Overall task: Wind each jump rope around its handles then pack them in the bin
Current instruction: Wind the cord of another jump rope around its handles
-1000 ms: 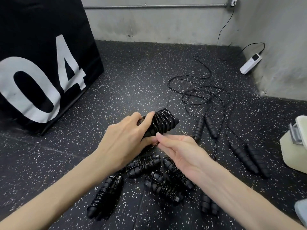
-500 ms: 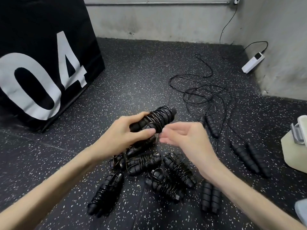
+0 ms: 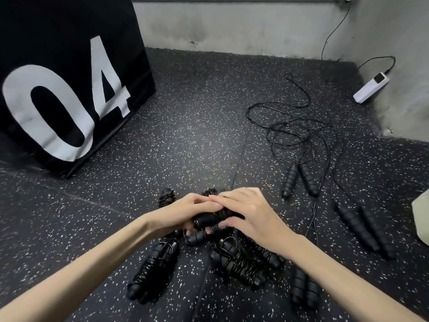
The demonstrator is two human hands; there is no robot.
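Left hand (image 3: 185,213) grips wound jump rope (image 3: 209,218), fingers curled round handles from left. Right hand (image 3: 249,211) lies over same bundle from right, fingers bent across top, thumb underneath; grasp looks closed on it. Bundle held low over speckled floor (image 3: 185,126), just above pile of wound ropes (image 3: 239,263). One more wound rope (image 3: 152,270) near left forearm. Loose unwound ropes (image 3: 299,133) with handles (image 3: 299,177) lie right, apart. Pale bin (image 3: 421,214) at right edge, mostly cut off. Black box marked 04 (image 3: 67,89) at left.
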